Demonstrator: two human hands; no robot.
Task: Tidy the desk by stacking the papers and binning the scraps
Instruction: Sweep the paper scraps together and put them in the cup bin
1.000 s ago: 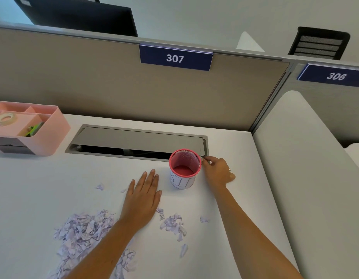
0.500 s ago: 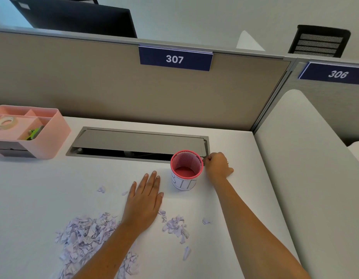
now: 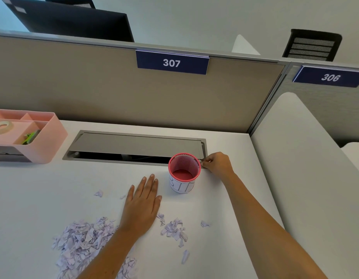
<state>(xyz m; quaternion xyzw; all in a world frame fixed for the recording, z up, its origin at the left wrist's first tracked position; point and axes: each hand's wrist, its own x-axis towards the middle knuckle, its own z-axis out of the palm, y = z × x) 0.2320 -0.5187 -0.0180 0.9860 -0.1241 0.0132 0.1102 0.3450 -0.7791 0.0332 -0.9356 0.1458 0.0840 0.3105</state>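
My left hand (image 3: pixel 143 204) lies flat on the white worktop (image 3: pixel 33 194), fingers straight and together, holding nothing. The pink mesh bin (image 3: pixel 184 172) stands upright at about one o'clock from it, near but not touching. My right hand (image 3: pixel 217 164) sits at the bin's three o'clock, fingertips curled and pinching its rim. The lilac paper scraps (image 3: pixel 84 240) lie in a heap at seven o'clock from my left hand — a smaller cluster (image 3: pixel 174 228) at five o'clock. A pink organiser (image 3: pixel 54 137) stands at the worktop's ten o'clock.
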